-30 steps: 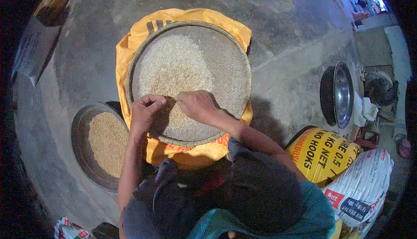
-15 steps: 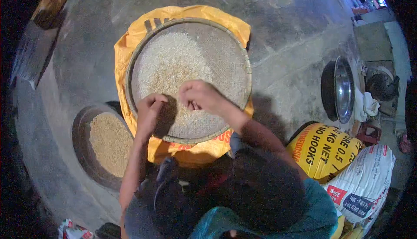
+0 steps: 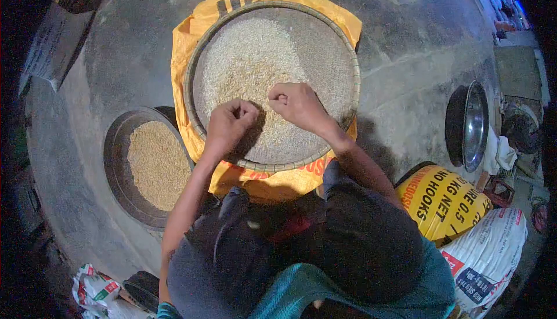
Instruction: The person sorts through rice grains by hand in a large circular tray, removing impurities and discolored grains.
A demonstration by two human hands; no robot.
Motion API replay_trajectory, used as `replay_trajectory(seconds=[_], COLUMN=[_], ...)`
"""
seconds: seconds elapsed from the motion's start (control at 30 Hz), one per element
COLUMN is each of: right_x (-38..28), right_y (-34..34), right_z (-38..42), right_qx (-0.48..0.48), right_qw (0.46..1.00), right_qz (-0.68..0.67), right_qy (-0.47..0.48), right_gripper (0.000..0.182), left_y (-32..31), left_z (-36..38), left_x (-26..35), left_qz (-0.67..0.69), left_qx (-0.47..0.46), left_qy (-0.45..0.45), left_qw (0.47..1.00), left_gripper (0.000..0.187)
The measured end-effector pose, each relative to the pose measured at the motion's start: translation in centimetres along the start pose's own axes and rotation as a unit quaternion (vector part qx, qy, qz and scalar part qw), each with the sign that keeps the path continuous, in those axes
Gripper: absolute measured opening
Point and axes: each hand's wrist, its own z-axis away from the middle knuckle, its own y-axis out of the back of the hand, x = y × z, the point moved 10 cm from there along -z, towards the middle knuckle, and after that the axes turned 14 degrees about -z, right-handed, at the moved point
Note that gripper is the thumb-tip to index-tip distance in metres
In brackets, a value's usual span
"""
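A round woven bamboo tray lies on a yellow sack spread on the concrete floor. Pale rice grains cover much of the tray, heaped toward its left. My left hand hovers over the tray's near part with fingers curled into a loose fist. My right hand is beside it, fingers bent and pinched together over the grain. Whether either hand holds grains is hidden by the fingers.
A dark metal pan with browner grain sits at the left. A steel bowl leans at the right. A yellow printed sack and a white sack stand near my right side. A packet lies at bottom left.
Both hands have stayed over the near part of the tray, fingers working in the grain, and the left hand has curled into a fist. The camera has tilted, shifting everything right and up.
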Motion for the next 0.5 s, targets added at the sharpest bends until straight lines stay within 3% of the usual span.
replay_trajectory(seconds=[0.03,0.1,0.17,0.23,0.27,0.3,0.33,0.37,0.4,0.47,0.5], right_x=[0.4,-1.1,-0.7,-0.9,-0.1,1.0,1.3,2.5,3.3,3.5,3.5], right_y=[-0.3,-1.4,-1.5,-1.2,-0.3,0.2,0.8,0.5,-0.2,-0.4,0.2], right_z=[0.0,0.1,0.1,0.0,-0.2,-0.2,-0.3,-0.4,-0.2,-0.2,-0.1], right_qx=[0.000,-0.001,-0.014,-0.028,-0.019,-0.011,-0.012,-0.034,-0.054,-0.064,-0.034], right_qw=[1.000,0.988,0.992,0.995,0.998,0.987,0.987,0.934,0.842,0.834,0.907], right_qz=[0.000,0.104,0.076,0.047,-0.055,-0.156,-0.157,-0.341,-0.511,-0.527,-0.400], right_qy=[0.001,0.113,0.096,0.078,0.017,-0.044,-0.044,-0.105,-0.162,-0.148,-0.126], right_gripper=[0.016,0.014,0.015,0.017,0.016,0.016,0.016,0.017,0.017,0.018,0.017], left_y=[0.1,0.2,-0.1,-0.5,-0.9,-1.1,-0.9,-0.7,-1.0,-1.0,-1.2], left_z=[-0.3,-0.6,-0.3,-0.6,-0.8,-0.9,-1.2,-1.4,-1.4,-1.5,-1.3], left_x=[-0.5,-1.3,-1.8,-2.4,-2.4,-2.6,-2.4,-1.7,-1.5,0.0,0.7], left_qz=[0.060,0.138,0.247,0.250,0.255,0.255,0.184,0.111,0.111,0.012,0.027], left_qx=[0.010,0.000,-0.019,-0.039,-0.059,-0.058,-0.039,-0.020,-0.019,0.002,-0.007], left_qy=[0.014,0.063,0.135,0.129,0.122,0.123,0.094,0.064,0.064,0.013,-0.009], left_qw=[0.998,0.988,0.959,0.959,0.957,0.957,0.978,0.992,0.992,1.000,1.000], left_gripper=[0.015,0.014,0.010,0.011,0.012,0.012,0.013,0.014,0.014,0.016,0.019])
